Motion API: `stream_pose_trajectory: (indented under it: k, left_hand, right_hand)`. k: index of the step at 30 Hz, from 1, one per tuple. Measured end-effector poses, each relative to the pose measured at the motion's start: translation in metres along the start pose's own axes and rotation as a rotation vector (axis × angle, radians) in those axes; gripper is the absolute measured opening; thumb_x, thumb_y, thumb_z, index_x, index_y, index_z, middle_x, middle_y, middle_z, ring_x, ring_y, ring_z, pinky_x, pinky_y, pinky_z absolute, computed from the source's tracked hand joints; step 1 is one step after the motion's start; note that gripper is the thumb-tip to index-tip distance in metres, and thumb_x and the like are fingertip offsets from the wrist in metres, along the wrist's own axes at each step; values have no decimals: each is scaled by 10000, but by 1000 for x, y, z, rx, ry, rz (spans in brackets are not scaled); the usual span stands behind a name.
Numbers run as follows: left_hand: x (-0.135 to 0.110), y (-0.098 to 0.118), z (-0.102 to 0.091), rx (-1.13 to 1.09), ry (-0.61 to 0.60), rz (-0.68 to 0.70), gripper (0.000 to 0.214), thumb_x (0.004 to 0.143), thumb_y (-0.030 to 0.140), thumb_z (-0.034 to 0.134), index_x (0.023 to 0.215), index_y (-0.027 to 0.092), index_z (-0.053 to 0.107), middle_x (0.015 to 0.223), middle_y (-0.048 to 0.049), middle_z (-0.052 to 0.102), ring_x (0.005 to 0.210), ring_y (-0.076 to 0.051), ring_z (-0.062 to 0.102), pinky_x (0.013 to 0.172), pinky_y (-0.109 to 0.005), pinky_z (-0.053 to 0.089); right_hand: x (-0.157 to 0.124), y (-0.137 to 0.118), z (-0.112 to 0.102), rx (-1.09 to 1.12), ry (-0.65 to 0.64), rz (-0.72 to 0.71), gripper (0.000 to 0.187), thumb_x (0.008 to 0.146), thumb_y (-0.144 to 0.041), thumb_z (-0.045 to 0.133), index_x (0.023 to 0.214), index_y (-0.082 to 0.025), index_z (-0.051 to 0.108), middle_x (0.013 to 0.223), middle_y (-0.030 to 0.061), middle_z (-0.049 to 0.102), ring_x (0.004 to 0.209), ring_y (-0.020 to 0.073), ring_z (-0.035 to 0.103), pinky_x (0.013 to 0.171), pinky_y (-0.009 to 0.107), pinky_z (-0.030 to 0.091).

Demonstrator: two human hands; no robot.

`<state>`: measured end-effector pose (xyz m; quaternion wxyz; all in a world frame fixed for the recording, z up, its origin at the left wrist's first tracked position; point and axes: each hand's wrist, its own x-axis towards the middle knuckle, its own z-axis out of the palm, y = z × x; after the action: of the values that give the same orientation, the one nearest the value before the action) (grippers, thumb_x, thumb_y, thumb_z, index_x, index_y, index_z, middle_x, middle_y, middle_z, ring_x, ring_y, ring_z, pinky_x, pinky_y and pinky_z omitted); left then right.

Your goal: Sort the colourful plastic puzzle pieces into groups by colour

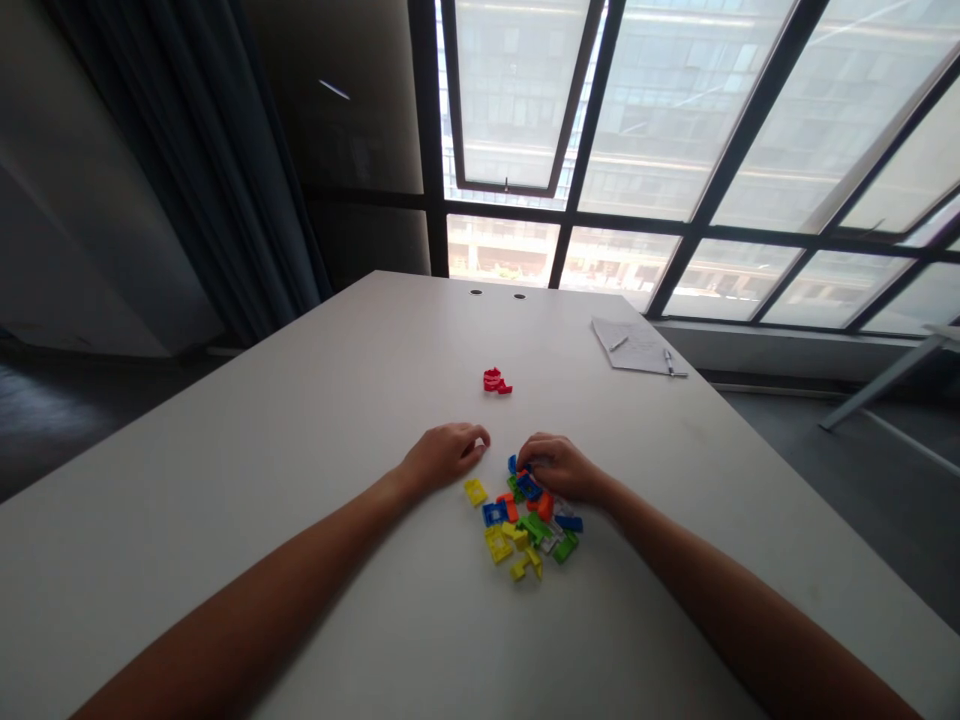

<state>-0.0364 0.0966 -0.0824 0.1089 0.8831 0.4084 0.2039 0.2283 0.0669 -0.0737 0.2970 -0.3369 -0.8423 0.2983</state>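
Observation:
My left hand [448, 453] rests on the table, its fingers loosely curled. A small gap shows between its thumb and index finger, with nothing visible in it. At the upper edge of a loose pile, my right hand [559, 466] has its fingers bent down around a blue plastic piece [529, 487]; the fingertips are partly hidden. The pile holds several small plastic pieces: a yellow piece [497, 545], a green piece [566, 546], an orange piece [545, 506] and some grey ones. Another yellow piece [475, 491] lies just below my left hand. Farther off sits a cluster of red pieces [495, 381].
A white table [360, 400] spreads beneath everything. Paper [641, 345] with a pen [669, 362] on it lies near the right edge. Two round cable holes are at the far end, before large windows [517, 100]. A dark curtain [202, 150] hangs at left.

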Motion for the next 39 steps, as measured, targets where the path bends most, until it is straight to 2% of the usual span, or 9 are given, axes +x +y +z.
stream_pose_trajectory:
  k: [4,11,16,20,23,26,29,32,39]
  left_hand:
    - [0,-1,1,-2,3,-2,214,963,311,495,1024,262,694,883,-6,705,793,-164,631,709,-249,447]
    - [0,-1,0,3,-4,-1,198,960,294,501,1025,265,685,871,-1,698,794,-166,628,686,-256,428]
    - [0,1,-1,5,-14,-15,202,956,303,498,1026,267,684,876,-3,701,798,-168,635,677,-262,431]
    - [2,2,0,0,-23,-40,200,946,306,506,1033,269,682,866,-2,703,785,-169,636,673,-262,439]
    - [3,2,1,-7,-31,-49,194,936,303,515,1026,267,683,846,0,699,770,-165,634,667,-259,439]
    - [4,2,1,-12,-33,-50,188,930,292,520,1020,265,682,839,1,698,768,-164,636,656,-256,430]
    - [3,2,0,-12,-30,-55,175,930,292,525,1011,270,679,831,7,696,761,-163,633,646,-256,420]
    - [3,2,1,-8,-24,-61,165,932,289,531,1011,276,675,818,14,690,750,-159,628,649,-259,421]
    - [4,4,0,2,-42,-80,183,929,287,521,1016,263,680,824,-7,695,780,-174,645,665,-265,443]
  right_hand:
    - [0,-2,-9,-5,-116,-33,374,741,-37,604,1016,-219,780,1051,56,718,994,195,656,954,328,510]
    - [1,-7,-21,29,-195,-5,147,873,-219,691,995,-204,772,1065,78,710,975,190,672,916,323,537]
    - [1,-7,-33,113,-208,74,202,917,-348,675,1031,-199,748,1062,76,728,964,198,686,891,348,557]
    - [4,14,-43,81,-12,156,237,900,-377,671,1022,-187,745,1030,75,755,918,203,710,862,360,570]
    - [11,41,-50,-44,184,196,228,887,-345,661,1024,-187,751,1022,80,769,879,204,720,817,351,578]
    - [24,68,-55,-196,310,298,195,864,-292,664,1004,-198,763,959,65,782,842,203,727,806,340,572]
    - [44,89,-55,-345,370,419,178,842,-231,660,975,-214,778,929,47,785,864,201,723,856,323,544]
    - [66,106,-54,-393,415,488,201,847,-210,631,976,-213,786,960,49,784,882,194,716,888,306,520]
    - [97,134,-66,-425,506,651,235,854,-307,631,1013,-250,795,963,47,777,883,199,689,816,288,495]
